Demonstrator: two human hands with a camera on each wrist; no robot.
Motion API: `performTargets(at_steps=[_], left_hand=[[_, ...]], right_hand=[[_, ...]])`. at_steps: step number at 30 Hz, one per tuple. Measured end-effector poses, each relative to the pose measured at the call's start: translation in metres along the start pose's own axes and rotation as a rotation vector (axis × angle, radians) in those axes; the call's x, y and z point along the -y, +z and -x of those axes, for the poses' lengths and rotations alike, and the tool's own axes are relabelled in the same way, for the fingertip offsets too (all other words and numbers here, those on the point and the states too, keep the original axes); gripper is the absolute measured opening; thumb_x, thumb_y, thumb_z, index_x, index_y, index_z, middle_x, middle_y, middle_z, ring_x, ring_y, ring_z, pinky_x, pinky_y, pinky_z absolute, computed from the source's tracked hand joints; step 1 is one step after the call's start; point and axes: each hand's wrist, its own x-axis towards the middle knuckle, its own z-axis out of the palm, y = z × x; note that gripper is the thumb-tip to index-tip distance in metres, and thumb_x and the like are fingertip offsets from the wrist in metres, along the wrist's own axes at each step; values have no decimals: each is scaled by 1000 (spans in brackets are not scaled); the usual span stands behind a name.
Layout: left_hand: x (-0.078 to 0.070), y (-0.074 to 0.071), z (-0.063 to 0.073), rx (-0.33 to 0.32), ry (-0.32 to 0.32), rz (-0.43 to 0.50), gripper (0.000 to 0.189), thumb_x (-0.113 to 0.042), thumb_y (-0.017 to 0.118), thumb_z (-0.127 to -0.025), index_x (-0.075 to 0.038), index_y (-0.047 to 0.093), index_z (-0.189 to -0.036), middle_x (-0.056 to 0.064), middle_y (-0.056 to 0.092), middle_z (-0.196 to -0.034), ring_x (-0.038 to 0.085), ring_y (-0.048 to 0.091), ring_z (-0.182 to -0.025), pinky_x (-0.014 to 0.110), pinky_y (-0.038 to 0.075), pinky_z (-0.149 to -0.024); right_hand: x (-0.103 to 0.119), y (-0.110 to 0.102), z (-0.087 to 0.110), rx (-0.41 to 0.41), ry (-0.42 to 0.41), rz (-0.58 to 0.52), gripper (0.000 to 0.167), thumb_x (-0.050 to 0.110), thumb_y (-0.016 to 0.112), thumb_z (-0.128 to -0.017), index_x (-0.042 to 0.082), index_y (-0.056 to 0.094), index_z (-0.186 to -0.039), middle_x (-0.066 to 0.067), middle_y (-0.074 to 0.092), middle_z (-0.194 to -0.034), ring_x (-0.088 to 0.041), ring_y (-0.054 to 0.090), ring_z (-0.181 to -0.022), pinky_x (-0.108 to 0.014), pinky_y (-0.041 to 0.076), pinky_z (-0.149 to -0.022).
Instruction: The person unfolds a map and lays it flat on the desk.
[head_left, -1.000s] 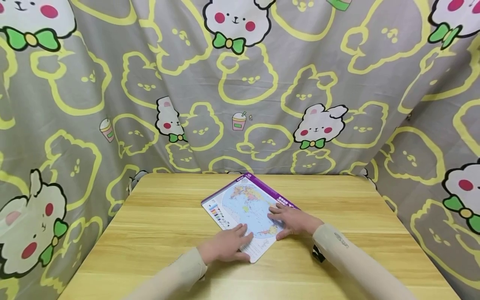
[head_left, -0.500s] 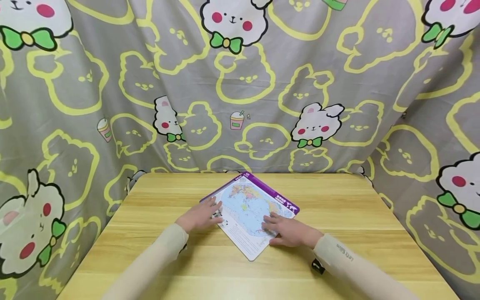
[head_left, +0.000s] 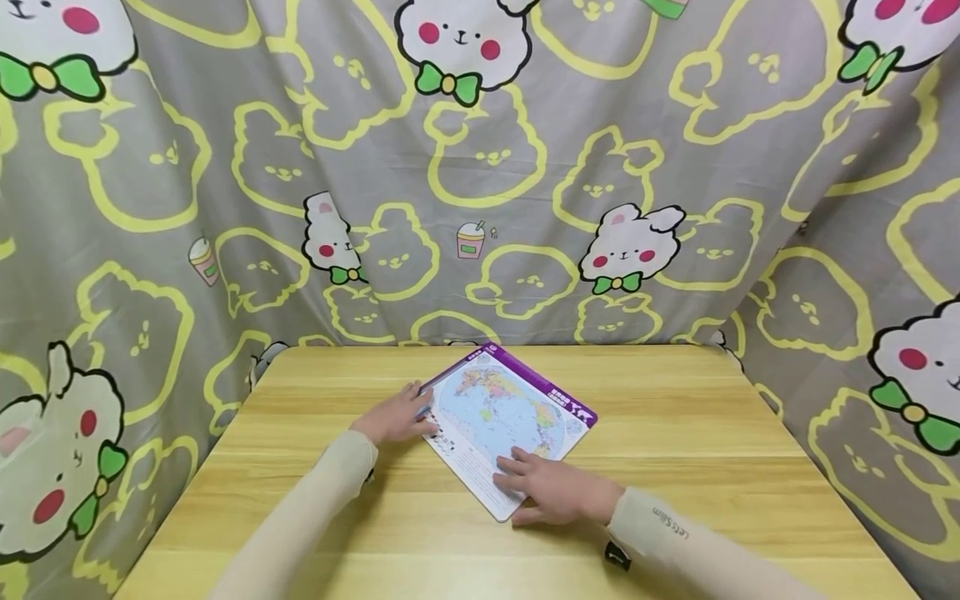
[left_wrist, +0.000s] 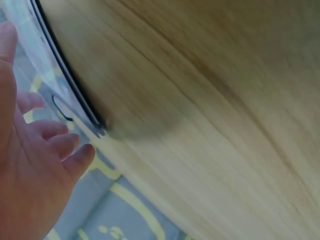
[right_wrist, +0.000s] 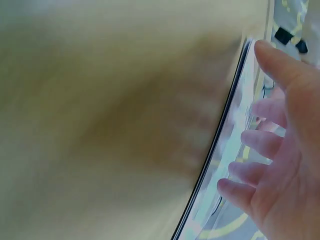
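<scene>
A world map board [head_left: 491, 412] with a purple top band lies flat and turned cornerwise on the wooden table, printed side up. My left hand [head_left: 393, 414] rests at its left corner, fingers spread over the edge. Over the lower right edge, near the front corner, lies my right hand [head_left: 558, 487] with its fingers extended. In the left wrist view the fingers of the left hand [left_wrist: 37, 160] are loosely bent beside the board's thin dark edge [left_wrist: 65, 70]. The right wrist view shows the right hand [right_wrist: 285, 135] along another dark edge of the board [right_wrist: 217, 130].
The wooden table [head_left: 712, 467] extends on all sides of the board. A grey curtain [head_left: 517, 179] with rabbit figures and yellow outlines hangs behind the table and along both sides. A black strap piece [head_left: 617, 554] shows under the right wrist.
My left hand has moved from the board's front edge out to its left corner. My right hand has slid along the right edge toward the front corner. The board has hardly moved.
</scene>
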Motion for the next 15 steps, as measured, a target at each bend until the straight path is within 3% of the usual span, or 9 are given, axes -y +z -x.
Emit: performTargets(at_steps=[7, 15], left_hand=[[7, -1, -6, 50, -29, 12, 78, -54, 50, -92, -3, 30, -148, 28, 20, -150, 40, 16, -139, 52, 27, -107], [9, 3, -9, 88, -59, 30, 79, -57, 52, -90, -9, 31, -149, 24, 19, -152, 37, 18, -140, 53, 29, -106]], right_hand=[[13, 3, -7, 26, -13, 23, 61, 53, 45, -95, 19, 40, -145, -9, 32, -151, -39, 30, -135, -46, 32, -106], [14, 6, -10, 9, -37, 50, 55, 47, 48, -96, 19, 43, -144, -10, 36, -148, -40, 34, -132, -45, 34, -105]])
